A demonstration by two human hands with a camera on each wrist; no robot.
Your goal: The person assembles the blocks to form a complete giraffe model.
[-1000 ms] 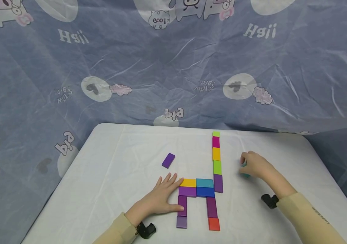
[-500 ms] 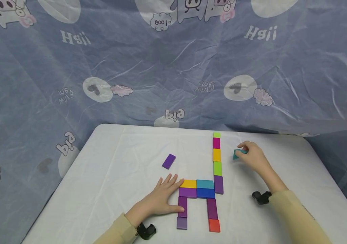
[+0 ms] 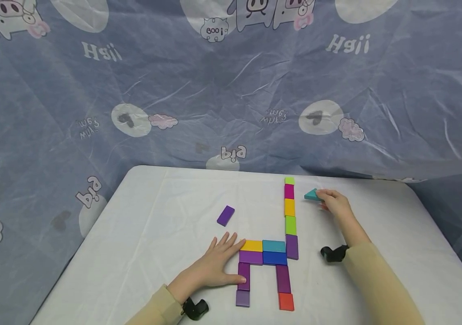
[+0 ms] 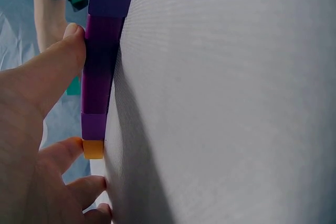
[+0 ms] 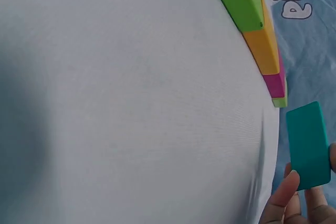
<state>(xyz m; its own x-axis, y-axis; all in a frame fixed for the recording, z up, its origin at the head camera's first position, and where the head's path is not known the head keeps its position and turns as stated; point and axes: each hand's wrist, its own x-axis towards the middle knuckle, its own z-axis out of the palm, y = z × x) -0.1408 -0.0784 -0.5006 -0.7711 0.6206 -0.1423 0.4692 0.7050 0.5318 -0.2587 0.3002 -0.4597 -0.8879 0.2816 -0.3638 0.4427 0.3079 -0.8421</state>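
Note:
My right hand (image 3: 335, 203) pinches a teal triangular block (image 3: 311, 195) just right of the top of a tall column of blocks; the right wrist view shows the teal block (image 5: 308, 148) by its flat rectangular side, fingertips at its lower end. With fingers spread, my left hand (image 3: 211, 266) rests on the table. Its thumb touches the upper block of the left leg, a dark purple block (image 3: 244, 269), and its index fingertip meets the yellow block (image 3: 252, 245). In the left wrist view the thumb presses against the side of that purple row, above the yellow block (image 4: 93, 149).
Blue (image 3: 274, 258), turquoise (image 3: 273, 246) and purple blocks form a body with two legs, the right one ending in a red block (image 3: 286, 302). The column of green, yellow and magenta blocks (image 3: 289, 191) rises toward the table's back edge. A loose purple block (image 3: 226, 215) lies apart.
My right hand has moved left and farther back with the teal triangular block, which has turned so its point faces the column. My left hand and the laid blocks stay put.

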